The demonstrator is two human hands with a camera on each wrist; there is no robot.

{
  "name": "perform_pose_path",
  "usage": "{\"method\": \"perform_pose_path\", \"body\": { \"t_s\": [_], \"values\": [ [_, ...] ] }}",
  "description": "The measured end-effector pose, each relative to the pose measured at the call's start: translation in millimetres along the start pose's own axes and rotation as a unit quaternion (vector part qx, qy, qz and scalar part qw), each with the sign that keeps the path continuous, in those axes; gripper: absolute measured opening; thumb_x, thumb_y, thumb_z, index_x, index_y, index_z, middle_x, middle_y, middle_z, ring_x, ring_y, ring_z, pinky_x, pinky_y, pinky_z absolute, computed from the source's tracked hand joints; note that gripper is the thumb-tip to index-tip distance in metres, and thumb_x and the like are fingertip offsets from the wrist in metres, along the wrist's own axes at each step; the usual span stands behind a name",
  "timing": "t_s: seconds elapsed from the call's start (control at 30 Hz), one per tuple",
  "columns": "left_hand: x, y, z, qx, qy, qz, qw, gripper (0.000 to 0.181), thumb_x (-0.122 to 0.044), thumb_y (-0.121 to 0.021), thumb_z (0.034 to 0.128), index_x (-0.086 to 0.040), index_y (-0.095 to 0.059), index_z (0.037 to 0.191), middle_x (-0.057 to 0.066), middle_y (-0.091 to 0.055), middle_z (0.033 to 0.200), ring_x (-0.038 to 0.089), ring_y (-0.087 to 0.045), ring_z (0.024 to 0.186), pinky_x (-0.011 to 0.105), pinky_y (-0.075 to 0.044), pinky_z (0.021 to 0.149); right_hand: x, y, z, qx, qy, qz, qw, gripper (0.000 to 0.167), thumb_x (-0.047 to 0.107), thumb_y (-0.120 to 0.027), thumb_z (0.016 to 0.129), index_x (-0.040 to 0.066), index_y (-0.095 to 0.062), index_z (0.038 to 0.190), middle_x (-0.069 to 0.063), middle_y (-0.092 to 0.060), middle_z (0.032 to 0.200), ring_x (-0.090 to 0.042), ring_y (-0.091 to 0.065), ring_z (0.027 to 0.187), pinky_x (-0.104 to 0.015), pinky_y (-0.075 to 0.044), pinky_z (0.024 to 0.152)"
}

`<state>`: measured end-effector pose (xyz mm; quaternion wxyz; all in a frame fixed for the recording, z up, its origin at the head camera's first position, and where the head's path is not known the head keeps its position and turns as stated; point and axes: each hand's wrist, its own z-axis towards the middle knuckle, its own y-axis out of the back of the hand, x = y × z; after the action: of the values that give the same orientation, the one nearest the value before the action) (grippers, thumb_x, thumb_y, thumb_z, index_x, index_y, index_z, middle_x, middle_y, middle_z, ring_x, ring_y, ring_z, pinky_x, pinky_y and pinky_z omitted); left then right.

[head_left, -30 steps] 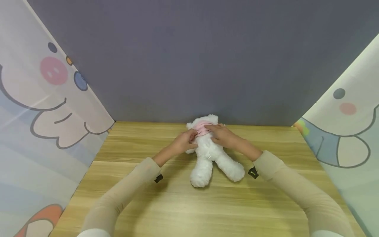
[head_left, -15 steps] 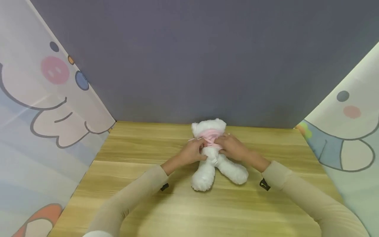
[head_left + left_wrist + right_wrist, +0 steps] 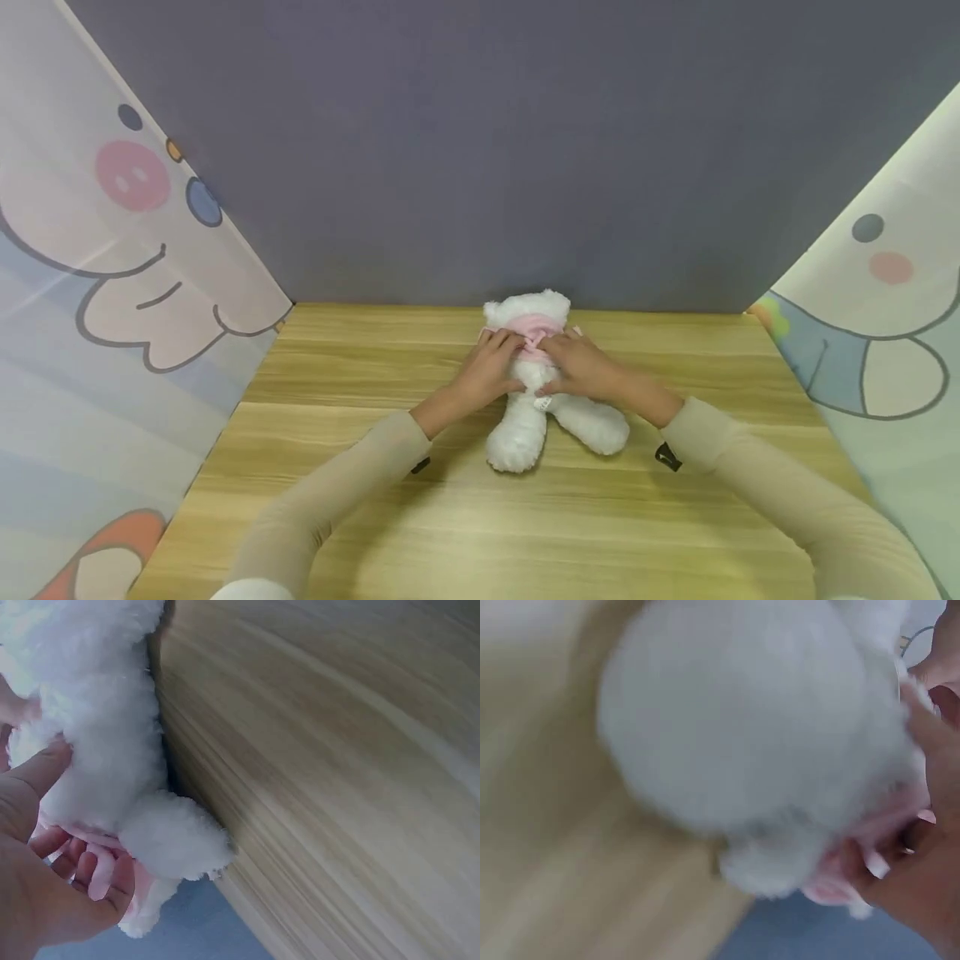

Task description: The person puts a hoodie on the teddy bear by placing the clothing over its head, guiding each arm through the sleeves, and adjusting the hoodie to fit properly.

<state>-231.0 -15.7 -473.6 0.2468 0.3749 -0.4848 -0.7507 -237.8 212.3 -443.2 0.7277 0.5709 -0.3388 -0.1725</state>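
Note:
A white plush toy (image 3: 517, 437) lies back up on the table, head away from me and legs spread toward me. Bunched pink cloth (image 3: 534, 323) wraps its upper body below the head. My left hand (image 3: 483, 371) grips the cloth on the left side; in the left wrist view its curled fingers hold pink fabric (image 3: 103, 874) while the thumb presses the white fur (image 3: 105, 735). On the other side my right hand (image 3: 588, 368) pinches the cloth, its fingers at the pink edge (image 3: 889, 814) in the right wrist view. A small white tag (image 3: 542, 402) shows between the legs.
The wooden tabletop (image 3: 480, 533) meets a dark grey panel (image 3: 480, 167) just behind the toy's head. Cartoon-printed sheets hang at the left (image 3: 45, 358) and right (image 3: 892, 467) sides.
The pink cloth, earlier bunched near the head, now reaches lower over the back. Both hands moved down the toy with it, then slightly back up, and the toy shifted a little right.

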Motion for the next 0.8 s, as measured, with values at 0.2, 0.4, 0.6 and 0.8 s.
{"method": "perform_pose_path", "body": {
  "t_s": [0.2,0.4,0.6,0.8],
  "values": [
    [0.2,-3.7,0.2,0.017,-0.029,0.033,0.9989,0.037,-0.027,-0.088,0.0748,-0.019,-0.057,0.092,-0.008,-0.058,0.085,0.011,-0.054,0.078,0.031,-0.046,0.071,3,-23,6.5,-0.099,0.078,-0.038,0.9914,0.034,0.018,-0.09,0.07,0.015,-0.069,0.097,0.0,-0.071,0.099,-0.024,-0.055,0.099,-0.064,-0.037,0.1],
    [-4.7,-8.0,-11.4,-0.008,-0.082,0.099,0.9917,0.021,-0.031,-0.08,0.0869,-0.021,-0.062,0.093,-0.006,-0.066,0.085,0.013,-0.061,0.081,0.034,-0.042,0.074,2,-33,5.3,-0.154,0.178,-0.111,0.9656,0.024,0.018,-0.087,0.073,0.018,-0.073,0.093,0.005,-0.069,0.092,-0.021,-0.055,0.091,-0.056,-0.041,0.089],
    [-3.9,15.4,-21.8,0.012,-0.031,0.129,0.9911,0.029,-0.034,-0.077,0.0908,-0.022,-0.052,0.095,-0.008,-0.056,0.088,0.018,-0.059,0.087,0.041,-0.044,0.074,-2,-5,-7.9,-0.082,0.114,-0.062,0.9881,0.04,0.034,-0.08,0.088,0.009,-0.068,0.117,-0.004,-0.067,0.117,-0.027,-0.052,0.114,-0.049,-0.041,0.104],
    [-1.3,27.2,-26.8,-0.006,-0.01,0.118,0.9929,0.04,-0.042,-0.08,0.0875,-0.023,-0.057,0.114,-0.007,-0.066,0.111,0.022,-0.055,0.104,0.049,-0.045,0.085,-2,21,-15.8,-0.059,0.078,-0.11,0.9891,0.057,0.042,-0.079,0.087,0.009,-0.064,0.131,-0.007,-0.064,0.13,-0.032,-0.052,0.122,-0.053,-0.043,0.103]
  ]
}}
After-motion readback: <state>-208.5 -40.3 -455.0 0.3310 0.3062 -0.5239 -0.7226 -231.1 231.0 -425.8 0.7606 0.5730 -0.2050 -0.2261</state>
